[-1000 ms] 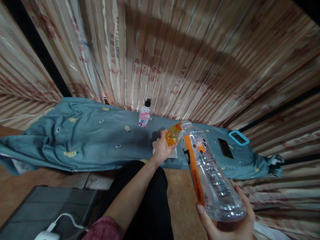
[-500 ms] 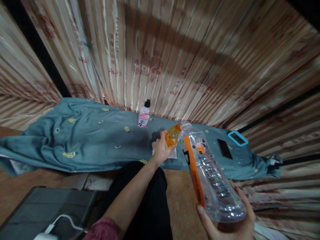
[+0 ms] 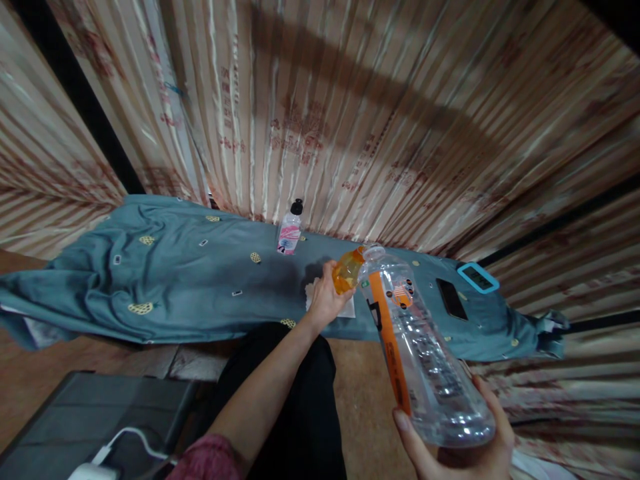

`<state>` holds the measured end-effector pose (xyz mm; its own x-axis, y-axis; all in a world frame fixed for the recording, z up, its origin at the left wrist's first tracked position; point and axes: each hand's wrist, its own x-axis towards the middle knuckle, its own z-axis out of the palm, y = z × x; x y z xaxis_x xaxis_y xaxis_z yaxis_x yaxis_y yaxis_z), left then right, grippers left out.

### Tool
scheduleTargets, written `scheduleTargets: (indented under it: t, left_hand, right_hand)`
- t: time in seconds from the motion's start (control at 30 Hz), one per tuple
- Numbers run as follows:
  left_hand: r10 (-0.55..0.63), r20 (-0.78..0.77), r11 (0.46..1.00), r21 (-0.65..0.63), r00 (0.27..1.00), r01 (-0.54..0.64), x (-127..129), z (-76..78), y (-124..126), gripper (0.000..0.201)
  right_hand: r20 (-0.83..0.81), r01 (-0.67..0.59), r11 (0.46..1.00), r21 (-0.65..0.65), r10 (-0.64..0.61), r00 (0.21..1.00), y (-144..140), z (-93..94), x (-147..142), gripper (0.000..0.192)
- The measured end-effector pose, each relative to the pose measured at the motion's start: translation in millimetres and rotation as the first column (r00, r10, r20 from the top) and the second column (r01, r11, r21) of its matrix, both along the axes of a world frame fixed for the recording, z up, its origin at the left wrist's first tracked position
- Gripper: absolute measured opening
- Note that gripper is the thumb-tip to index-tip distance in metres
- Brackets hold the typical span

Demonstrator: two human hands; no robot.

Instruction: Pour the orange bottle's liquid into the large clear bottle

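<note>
2 bottles meet mouth to mouth: the small orange bottle (image 3: 347, 270), clasped in the left hand (image 3: 325, 300), tilts up toward the neck of the large clear bottle (image 3: 420, 347). The right hand (image 3: 460, 443) cups its base, long axis slanting up-left from that grip, over the teal cloth (image 3: 175, 280).

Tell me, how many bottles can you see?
3: a big clear bottle tilted in the right hand, a small orange bottle in the left hand, and a pink-labelled bottle standing by the curtain.
</note>
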<state>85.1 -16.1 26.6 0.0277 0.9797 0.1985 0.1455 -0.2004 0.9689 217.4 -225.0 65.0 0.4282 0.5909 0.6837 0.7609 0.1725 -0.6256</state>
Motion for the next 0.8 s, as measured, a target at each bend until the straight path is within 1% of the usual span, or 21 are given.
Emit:
scheduleTargets:
  t: [0.03, 0.1, 0.17, 0.23, 0.3, 0.37, 0.43, 0.53, 0.63, 0.7, 0.8]
  left_hand:
    - [0.001, -0.001, 1.0, -0.001, 1.0, -0.001, 0, 0.2, 0, 0.062]
    - [0.002, -0.002, 1.0, -0.002, 1.0, -0.002, 0, 0.9, 0, 0.062]
    - [0.003, -0.007, 1.0, -0.003, 1.0, -0.003, 0, 1.6, -1, 0.062]
    - [0.002, -0.011, 1.0, -0.009, 1.0, -0.002, -1, 1.9, -1, 0.061]
    - [0.0, -0.008, 1.0, -0.011, 1.0, 0.0, -1, 1.3, -1, 0.062]
    - [-0.001, -0.003, 1.0, -0.001, 1.0, 0.001, 0, -0.1, -1, 0.063]
    - [-0.002, -0.002, 1.0, 0.01, 1.0, 0.002, 0, -1.7, 0, 0.064]
    - [0.001, -0.006, 1.0, 0.014, 1.0, -0.001, 1, -3.7, 0, 0.065]
    - [0.011, -0.012, 1.0, 0.021, 1.0, -0.01, 1, -5.0, 1, 0.066]
    - [0.015, -0.015, 1.0, 0.021, 1.0, -0.015, 1, -5.4, 2, 0.065]
    - [0.009, -0.002, 1.0, 0.023, 1.0, -0.009, 1, -5.2, 2, 0.066]
  right_hand:
    - [-0.001, -0.004, 1.0, 0.003, 0.004, 1.0, 0, 1.3, -2, 0.113]
    - [-0.06, 0.052, 0.998, -0.047, -0.055, 0.997, -1, 5.1, -7, 0.114]
    - [-0.098, 0.079, 0.994, -0.078, -0.086, 0.991, -1, 9.3, -14, 0.114]
    - [-0.106, 0.083, 0.993, -0.084, -0.092, 0.99, -1, 11.2, -17, 0.114]
    - [-0.093, 0.084, 0.994, -0.076, -0.091, 0.991, -1, 8.8, -14, 0.114]
    - [-0.054, 0.07, 0.997, -0.04, -0.072, 0.996, -1, 3.1, -7, 0.113]
    - [0.004, 0.017, 1.0, 0.012, -0.017, 1.0, -1, -2.9, 3, 0.11]
    - [0.01, -0.03, 0.999, 0.024, 0.03, 1.0, 0, -6.0, 8, 0.108]
    - [-0.053, 0.004, 1.0, 0.007, -0.004, 0.999, 0, 0.4, -2, 0.11]
    - [-0.126, 0.063, 0.997, -0.053, -0.069, 0.99, 0, 7.6, -13, 0.113]
    - [-0.21, 0.086, 0.99, -0.11, -0.107, 0.972, 0, 16.4, -24, 0.118]
